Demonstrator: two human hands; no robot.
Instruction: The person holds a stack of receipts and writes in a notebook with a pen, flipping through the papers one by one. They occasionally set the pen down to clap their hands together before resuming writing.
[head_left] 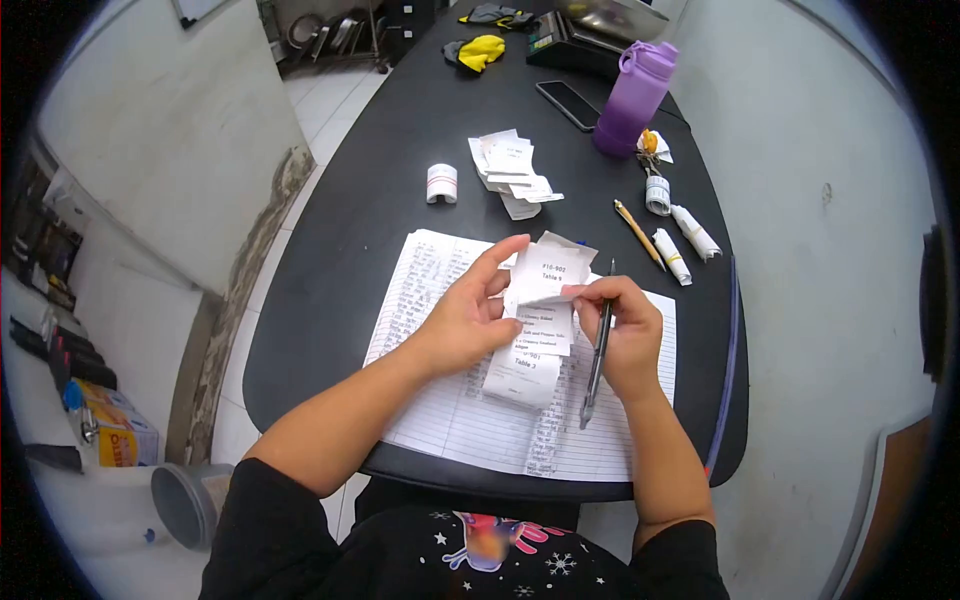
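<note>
Printed paper receipts (pixel 540 322), one reading "Table 9" and a lower one "Table 3", hang in an overlapping bunch above an open lined notebook (pixel 450 425). My left hand (pixel 462 318) grips the bunch from its left side, thumb in front and fingers behind. On the other side, my right hand (pixel 630 335) holds a dark pen (pixel 597 375) pointing down, and its thumb and forefinger pinch the edge of the top receipt. Handwritten lists fill parts of both notebook pages; the receipts and hands cover some of the writing.
Beyond the notebook lie a pile of receipts (pixel 510 170) and a curled paper (pixel 441 184). To the right are a wooden pen (pixel 640 235), rolled papers (pixel 695 232), a purple bottle (pixel 636 100) and a phone (pixel 568 105). Yellow-black gloves (pixel 478 52) and a scale (pixel 570 50) stand farther back.
</note>
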